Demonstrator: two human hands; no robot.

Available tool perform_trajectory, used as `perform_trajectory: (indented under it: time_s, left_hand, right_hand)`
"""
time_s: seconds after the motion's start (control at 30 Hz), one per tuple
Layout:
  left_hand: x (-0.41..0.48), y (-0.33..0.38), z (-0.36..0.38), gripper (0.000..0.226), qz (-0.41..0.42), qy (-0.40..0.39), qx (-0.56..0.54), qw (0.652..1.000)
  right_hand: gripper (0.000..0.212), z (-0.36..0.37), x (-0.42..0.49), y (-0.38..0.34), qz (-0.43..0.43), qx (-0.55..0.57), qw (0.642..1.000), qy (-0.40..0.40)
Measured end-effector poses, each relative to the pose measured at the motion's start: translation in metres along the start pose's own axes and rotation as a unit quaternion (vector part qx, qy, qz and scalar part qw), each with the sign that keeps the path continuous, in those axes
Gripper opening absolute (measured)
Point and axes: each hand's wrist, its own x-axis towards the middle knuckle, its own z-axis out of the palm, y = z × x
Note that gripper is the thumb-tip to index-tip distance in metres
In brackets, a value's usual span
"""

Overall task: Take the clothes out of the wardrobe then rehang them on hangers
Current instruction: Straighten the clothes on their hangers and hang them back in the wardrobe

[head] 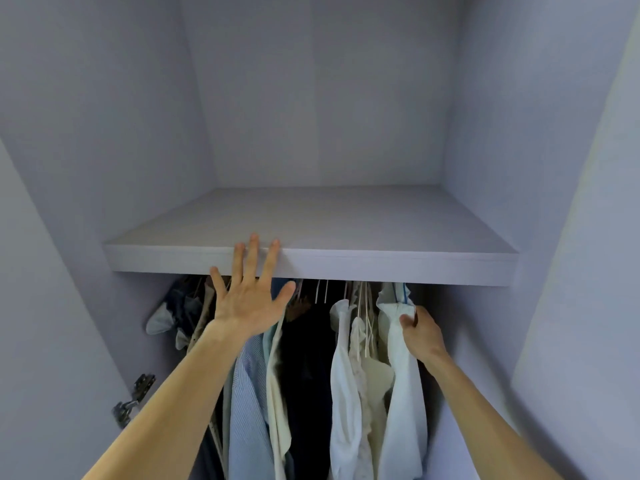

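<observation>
Left hand: the left hand [250, 299] was spread wide, fingers fanned, holding nothing. It was up in front of the shelf [381, 233] edge, fingertips [254, 240] overlapping the front lip at about 12 o'clock from the wrist. Hard to say whether they actually touched the board or just hovered in front of it.

Right hand: the right hand [420, 332] was pinched closed on the shoulder of a white shirt [403, 393], the last garment at the 3 o'clock end of the row.

Clothes: all in the wardrobe [571, 168], hanging under the shelf. From 9 o'clock to 3 o'clock there was a dark bundle, a blue striped shirt [247, 403], a cream piece, something black [304, 375], then white tops. The hanger hooks [322, 289] poked up into the gap under the shelf; the rail itself was hidden.

Step in hand: looked like the person was pulling out the white shirt at the end.

How to do it well: probably best to lift the hanger by its hook rather than tug the cloth, since pulling fabric could slide it off or drag the neighbour along. The free left hand could part the row or steady the next hanger.

Watch out: not much room between hooks and shelf, so lift only a little and then draw it outward.
</observation>
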Motion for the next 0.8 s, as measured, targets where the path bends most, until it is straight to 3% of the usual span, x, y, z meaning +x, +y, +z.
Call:
perform_trajectory:
  time_s: [0.3, 0.53, 0.67, 0.8]
  left_hand:
    - [0.007, 0.001, 0.027, 0.072, -0.024, 0.055, -0.007, 0.998]
    - [0.007, 0.005, 0.031, 0.075, -0.038, 0.055, -0.003, 0.998]
    - [0.006, 0.005, 0.032, 0.076, -0.043, 0.062, -0.012, 0.997]
    - [0.004, 0.009, 0.03, 0.078, -0.043, 0.068, -0.016, 0.997]
  right_hand:
    - [0.039, 0.04, 0.029, 0.031, 0.024, -0.084, 0.995, -0.042]
    - [0.04, 0.064, 0.032, 0.016, -0.098, -0.23, 0.955, -0.159]
    - [0.008, 0.087, 0.032, -0.005, -0.105, -0.211, 0.951, -0.199]
    - [0.011, 0.102, 0.022, -0.01, -0.061, -0.122, 0.971, -0.197]
